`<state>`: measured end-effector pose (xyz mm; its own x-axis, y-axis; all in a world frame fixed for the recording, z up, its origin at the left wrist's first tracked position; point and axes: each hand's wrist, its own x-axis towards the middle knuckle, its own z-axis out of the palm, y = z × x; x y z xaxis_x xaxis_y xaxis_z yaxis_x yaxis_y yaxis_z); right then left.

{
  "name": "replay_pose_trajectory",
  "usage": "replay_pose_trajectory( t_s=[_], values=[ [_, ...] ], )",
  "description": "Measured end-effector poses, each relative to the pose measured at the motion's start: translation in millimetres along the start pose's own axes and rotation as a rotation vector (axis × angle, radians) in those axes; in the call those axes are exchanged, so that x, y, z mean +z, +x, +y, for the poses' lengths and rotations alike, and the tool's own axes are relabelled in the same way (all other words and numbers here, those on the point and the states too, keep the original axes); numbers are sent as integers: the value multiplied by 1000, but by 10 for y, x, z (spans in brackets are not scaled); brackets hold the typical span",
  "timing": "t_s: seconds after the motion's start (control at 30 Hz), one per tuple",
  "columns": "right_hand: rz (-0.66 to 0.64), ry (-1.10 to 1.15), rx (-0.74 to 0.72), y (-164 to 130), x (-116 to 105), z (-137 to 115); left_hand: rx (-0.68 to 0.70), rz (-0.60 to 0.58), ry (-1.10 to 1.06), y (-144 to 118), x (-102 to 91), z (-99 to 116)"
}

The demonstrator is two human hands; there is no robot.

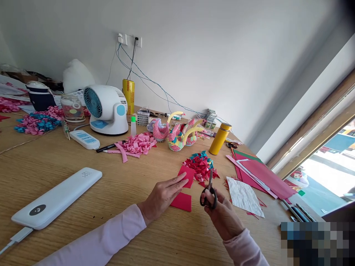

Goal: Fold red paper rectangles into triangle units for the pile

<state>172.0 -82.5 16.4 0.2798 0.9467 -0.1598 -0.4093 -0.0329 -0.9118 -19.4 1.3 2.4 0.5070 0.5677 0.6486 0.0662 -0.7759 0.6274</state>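
Observation:
My left hand (163, 195) rests flat on the wooden table (119, 229), its fingertips touching a small red paper rectangle (186, 176). A second red paper piece (182, 201) lies just below that hand. My right hand (222, 214) grips black-handled scissors (209, 191), blades pointing up and away toward a heap of folded red and teal paper triangles (200, 164). Both sleeves are pale pink.
Origami swans (181, 135) and a pink pile of folded pieces (138, 144) sit mid-table with a yellow flask (219, 138). A white fan (105, 109), remote (84, 139) and power bank (57, 197) are at left. Red paper sheets (260, 173) and crumpled white paper (244, 195) lie at right.

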Motion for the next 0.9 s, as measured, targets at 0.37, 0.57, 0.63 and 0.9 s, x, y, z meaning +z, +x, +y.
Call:
replay_pose_trajectory(
  t_s=[0.37,0.57,0.63,0.9],
  values=[
    [58,88,-38,63,321,123,223,-173,226,-19,1,50],
    [-20,9,-97,78,247,42,-326,94,-296,104,-34,202],
    [-47,-27,-94,86,233,20,-559,105,-519,160,-36,210],
    [-127,-76,-68,106,211,17,-863,-106,-888,174,77,158]
  ],
)
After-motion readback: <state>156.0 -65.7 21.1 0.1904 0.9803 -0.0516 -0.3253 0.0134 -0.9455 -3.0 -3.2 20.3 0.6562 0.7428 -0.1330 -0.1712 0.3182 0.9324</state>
